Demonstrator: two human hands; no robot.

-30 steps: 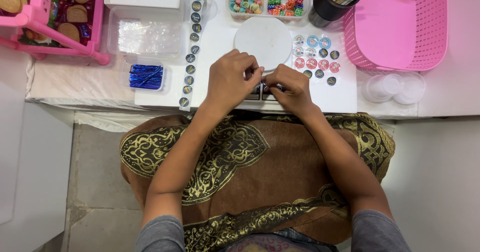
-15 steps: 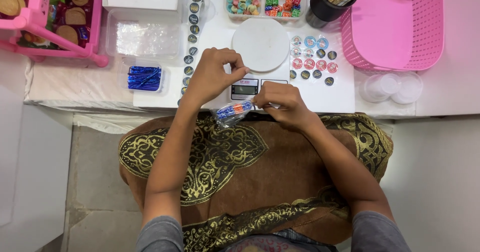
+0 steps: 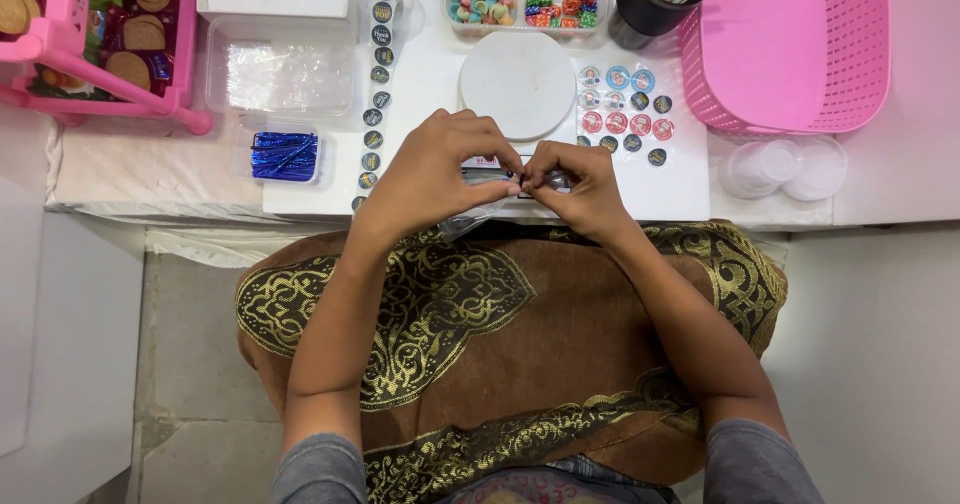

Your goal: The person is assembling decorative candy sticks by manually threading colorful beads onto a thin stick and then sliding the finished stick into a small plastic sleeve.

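Change: both hands have risen from the lap back to the table edge, the clear packet with them
Head view, left hand (image 3: 435,169): fingers pinched together on the small clear packet (image 3: 470,219); packet hangs over the table (image 3: 160,169) edge
Right hand (image 3: 580,189): fingertips meet the left's, pinched on the packet's top
Beyond: white round disc (image 3: 517,84); round stickers (image 3: 625,109); pink basket (image 3: 790,54); blue twist ties (image 3: 284,155)
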